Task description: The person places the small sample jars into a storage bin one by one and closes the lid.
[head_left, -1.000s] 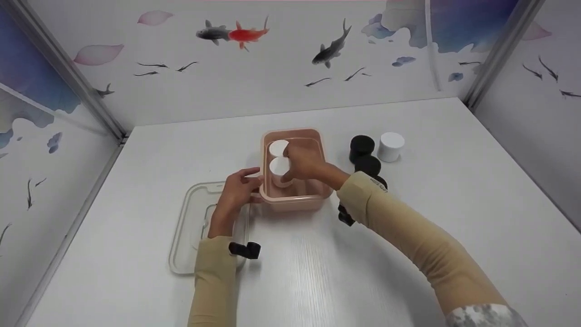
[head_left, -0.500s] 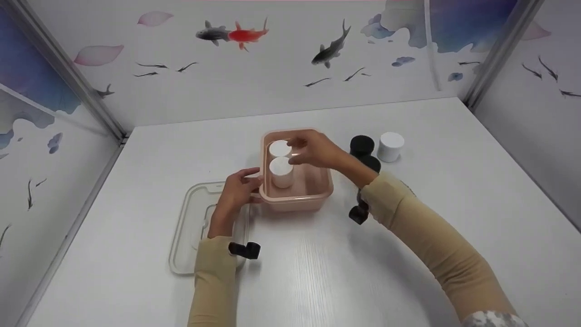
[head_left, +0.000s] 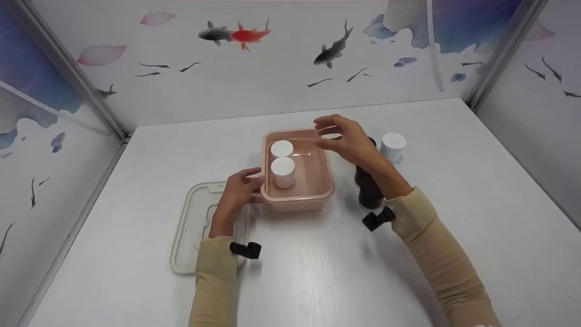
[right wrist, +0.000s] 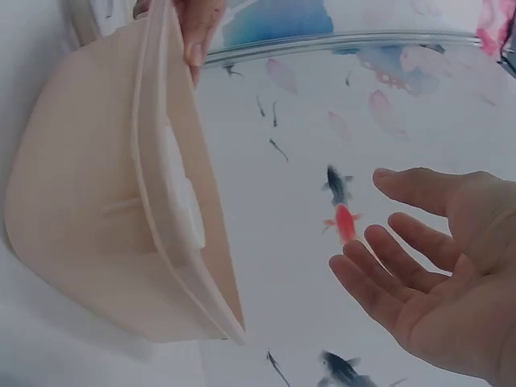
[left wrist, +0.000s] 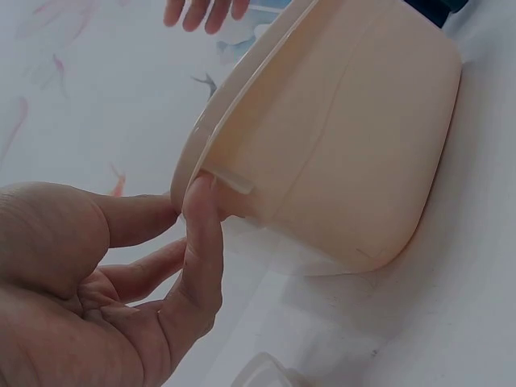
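Note:
A pink plastic container point(head_left: 313, 181) stands on the table, its mouth facing up. Inside, along its left side, are two white cylindrical jars point(head_left: 284, 172), one behind the other. My left hand point(head_left: 238, 190) pinches the container's left rim, thumb on top and a finger under the lip in the left wrist view. Over the container's back right corner hovers my right hand point(head_left: 347, 138), fingers spread and nothing in them; the right wrist view shows its bare palm point(right wrist: 451, 290).
Flat on the table at left lies a translucent lid point(head_left: 190, 231), partly under my left forearm. Right of the container are several black cylindrical jars point(head_left: 370, 193), partly hidden by my right arm, and one white jar point(head_left: 393, 146). Printed walls enclose the table.
My right hand has let go of the front white jar inside the container, then risen and moved right and back. The left hand keeps its place at the rim.

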The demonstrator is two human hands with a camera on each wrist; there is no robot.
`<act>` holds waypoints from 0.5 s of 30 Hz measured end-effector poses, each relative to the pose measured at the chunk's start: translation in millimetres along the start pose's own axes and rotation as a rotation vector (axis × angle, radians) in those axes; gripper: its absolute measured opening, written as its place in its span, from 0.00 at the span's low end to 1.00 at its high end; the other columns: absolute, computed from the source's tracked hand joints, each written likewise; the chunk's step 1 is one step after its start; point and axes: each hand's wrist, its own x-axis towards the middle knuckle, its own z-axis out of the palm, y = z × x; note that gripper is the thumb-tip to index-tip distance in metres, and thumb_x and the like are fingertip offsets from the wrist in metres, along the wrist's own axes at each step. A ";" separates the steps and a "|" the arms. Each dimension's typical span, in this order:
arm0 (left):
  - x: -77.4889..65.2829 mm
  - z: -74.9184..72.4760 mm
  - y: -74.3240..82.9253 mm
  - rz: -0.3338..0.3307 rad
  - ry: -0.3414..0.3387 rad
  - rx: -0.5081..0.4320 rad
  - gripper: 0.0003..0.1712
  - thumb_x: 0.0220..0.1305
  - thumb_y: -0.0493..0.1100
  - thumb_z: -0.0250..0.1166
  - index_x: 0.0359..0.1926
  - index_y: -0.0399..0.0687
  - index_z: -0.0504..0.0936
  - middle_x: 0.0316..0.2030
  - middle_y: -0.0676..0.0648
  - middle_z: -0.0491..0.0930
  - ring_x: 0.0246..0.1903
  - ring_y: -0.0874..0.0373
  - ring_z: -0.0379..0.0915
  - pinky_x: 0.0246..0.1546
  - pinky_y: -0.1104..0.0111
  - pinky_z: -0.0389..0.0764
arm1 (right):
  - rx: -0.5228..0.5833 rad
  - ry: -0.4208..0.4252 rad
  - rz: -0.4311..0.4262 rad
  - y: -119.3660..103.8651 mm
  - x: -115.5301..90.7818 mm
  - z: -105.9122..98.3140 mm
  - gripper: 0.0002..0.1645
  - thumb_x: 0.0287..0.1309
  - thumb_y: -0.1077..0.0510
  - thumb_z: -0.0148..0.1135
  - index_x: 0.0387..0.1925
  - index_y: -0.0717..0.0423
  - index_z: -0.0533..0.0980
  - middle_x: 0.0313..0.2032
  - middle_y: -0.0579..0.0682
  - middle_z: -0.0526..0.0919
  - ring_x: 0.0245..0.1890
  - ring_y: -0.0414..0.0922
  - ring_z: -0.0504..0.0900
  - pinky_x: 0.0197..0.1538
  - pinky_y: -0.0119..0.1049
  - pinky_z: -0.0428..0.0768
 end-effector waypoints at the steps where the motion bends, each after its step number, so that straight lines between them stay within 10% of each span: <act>1: -0.1 0.1 -0.4 0.002 0.002 -0.001 0.25 0.74 0.43 0.59 0.69 0.47 0.71 0.55 0.38 0.81 0.49 0.46 0.84 0.36 0.68 0.89 | 0.024 0.030 -0.007 -0.5 -3.0 -2.1 0.30 0.62 0.60 0.69 0.64 0.59 0.72 0.61 0.58 0.78 0.62 0.53 0.79 0.64 0.47 0.80; 15: 1.3 -1.5 -1.3 -0.017 0.008 0.016 0.25 0.74 0.43 0.59 0.69 0.49 0.71 0.56 0.39 0.80 0.48 0.48 0.84 0.38 0.68 0.89 | -0.038 0.318 -0.013 29.4 -31.9 -55.9 0.31 0.63 0.56 0.68 0.65 0.56 0.72 0.63 0.56 0.78 0.65 0.50 0.76 0.69 0.48 0.76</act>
